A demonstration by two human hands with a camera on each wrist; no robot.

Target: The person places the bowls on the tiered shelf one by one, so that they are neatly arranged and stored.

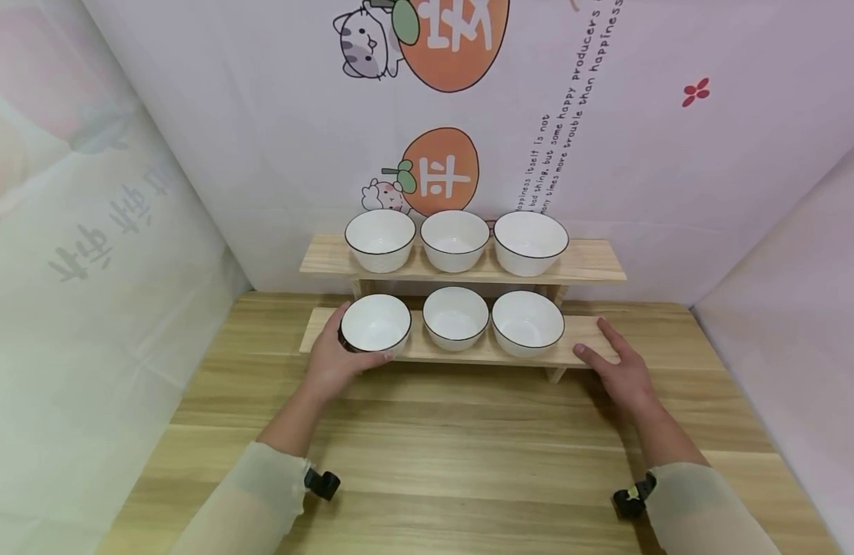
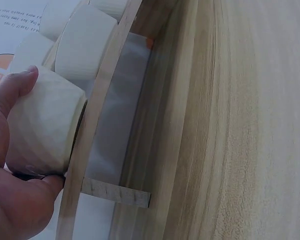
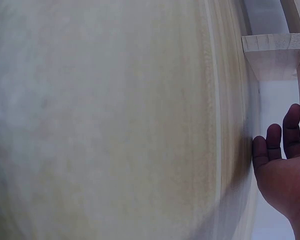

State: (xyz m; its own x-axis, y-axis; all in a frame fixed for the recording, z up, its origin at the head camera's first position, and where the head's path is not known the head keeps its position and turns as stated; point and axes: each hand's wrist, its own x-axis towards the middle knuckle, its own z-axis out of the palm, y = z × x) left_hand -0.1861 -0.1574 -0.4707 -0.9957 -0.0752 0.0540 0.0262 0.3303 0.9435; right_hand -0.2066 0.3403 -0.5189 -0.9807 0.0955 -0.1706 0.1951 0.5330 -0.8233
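Observation:
In the head view my left hand (image 1: 333, 358) holds the white bowl (image 1: 376, 322) at the left of the lower shelf, thumb across its front and fingers round its left side. A dark patch shows between hand and bowl; what it is I cannot tell. The left wrist view shows this bowl (image 2: 47, 120) against the shelf board, between thumb and fingers. My right hand (image 1: 624, 374) is at the right end of the lower shelf (image 1: 579, 333), thumb and forefinger extended over the board. In the right wrist view, the other fingers (image 3: 274, 142) hang loosely bent, holding nothing.
Beside the held bowl stand a middle bowl (image 1: 456, 317) and a right bowl (image 1: 527, 322). Three more bowls line the upper shelf (image 1: 593, 260), including a middle one (image 1: 455, 240). The two-tier wooden rack stands on a wood-grain table (image 1: 455, 447), before a printed backdrop (image 1: 607, 154).

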